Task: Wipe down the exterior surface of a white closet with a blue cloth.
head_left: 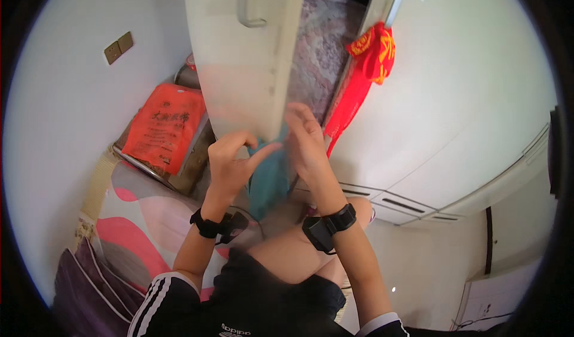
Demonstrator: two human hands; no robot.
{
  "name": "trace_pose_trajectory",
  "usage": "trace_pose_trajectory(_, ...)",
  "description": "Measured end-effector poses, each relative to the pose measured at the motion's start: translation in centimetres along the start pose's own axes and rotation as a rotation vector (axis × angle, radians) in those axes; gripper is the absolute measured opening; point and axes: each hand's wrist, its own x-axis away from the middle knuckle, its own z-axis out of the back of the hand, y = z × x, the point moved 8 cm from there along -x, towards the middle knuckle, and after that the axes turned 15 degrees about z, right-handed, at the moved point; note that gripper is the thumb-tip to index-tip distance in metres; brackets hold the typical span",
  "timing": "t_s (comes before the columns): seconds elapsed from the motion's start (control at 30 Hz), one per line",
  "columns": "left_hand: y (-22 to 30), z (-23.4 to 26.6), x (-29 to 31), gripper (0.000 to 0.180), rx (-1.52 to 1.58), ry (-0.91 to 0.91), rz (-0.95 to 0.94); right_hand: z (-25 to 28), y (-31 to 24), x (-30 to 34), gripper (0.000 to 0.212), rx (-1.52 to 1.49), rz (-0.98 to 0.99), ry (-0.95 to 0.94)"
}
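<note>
In front of my knees a piece of teal cloth point(269, 184) hangs in loose folds between my two hands, its lower end beside my bare leg. My left hand point(228, 162) is at its left side, fingers curled onto the cloth's upper edge and thumb stretched toward the right. My right hand point(308, 143) is raised at the cloth's upper right, close against it. Its bent fingers are smeared by motion, so their grip does not show. Black devices are strapped around both wrists.
A cream cabinet door point(239, 62) stands open just beyond my hands. Red fabric point(362, 80) hangs along the cabinet's edge, beside white doors point(472, 92). A red bag point(164, 125) lies on a surface at left, near the patterned bedding point(140, 208) and dark cushions point(89, 286).
</note>
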Motion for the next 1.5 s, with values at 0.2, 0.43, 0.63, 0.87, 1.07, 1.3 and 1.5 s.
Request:
trace_pose_trajectory(0.2,3.8,2.7,-3.0,0.031,0.136,0.129,-0.097,-4.3,-4.4,-2.3,0.026,0.029,0.115,-0.081)
trace_pose_trajectory(0.43,4.1,2.2,-5.1,0.032,0.276,0.079,-0.051,-6.7,-6.5,-2.0,0.031,0.019,0.223,-0.113)
trace_pose_trajectory(0.63,3.3,2.1,-5.2,0.03,0.327,0.07,-0.04,-4.8,-5.4,0.5,0.04,0.059,0.248,-0.193)
trace_pose_trajectory(0.87,2.0,0.7,-5.4,0.02,0.426,-0.174,0.001,-5.0,-6.0,1.0,0.04,0.47,0.531,-0.251)
trace_pose_trajectory(1.07,-0.6,0.7,-2.8,0.021,0.678,-0.175,0.154,-5.4,-6.1,2.6,0.03,0.691,0.686,-0.05)
trace_pose_trajectory(1.3,-1.7,-1.4,1.7,0.069,0.445,-0.201,-0.029,-5.4,-5.9,3.2,0.029,0.765,0.713,-0.009)
trace_pose_trajectory(1.5,-3.6,-4.7,4.6,0.086,0.136,-0.229,-0.107,-4.8,-4.9,3.3,0.024,0.678,0.623,0.017)
